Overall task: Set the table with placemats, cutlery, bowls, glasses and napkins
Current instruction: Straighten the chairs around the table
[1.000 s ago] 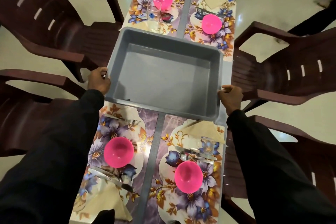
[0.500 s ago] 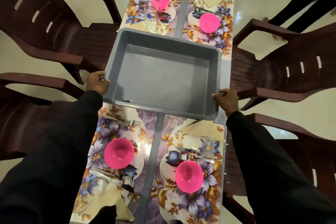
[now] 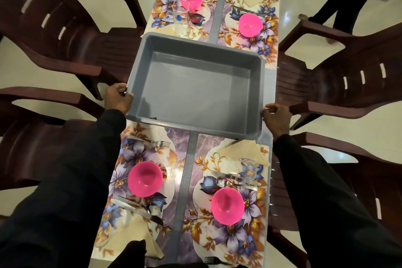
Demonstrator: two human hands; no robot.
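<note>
Left grip (image 3: pixel 117 99) curls round the near-left corner of the empty grey tub (image 3: pixel 195 93), mid-tabletop (image 3: pixel 269 85) between four set placemats (image 3: pixel 174 143). Right grip (image 3: pixel 275 115) pinches its right rim. Two-sided hold, probably to lift the unloaded tub away.

One wide-angle view, worn on the person's head, looks steeply down from above the near end of a narrow table (image 3: pixel 185 180) and faces along its length. The left hand (image 3: pixel 117 99) and right hand (image 3: pixel 275 115) grip the side rims of a grey tub (image 3: pixel 195 89) at mid-frame, close below the camera. Beyond the grip, the far place settings reach the top edge. On the near side of the grip, two settings fill the lower frame between dark sleeves. Brown chairs (image 3: pixel 65 39) bow outward either side of the grip.
</note>
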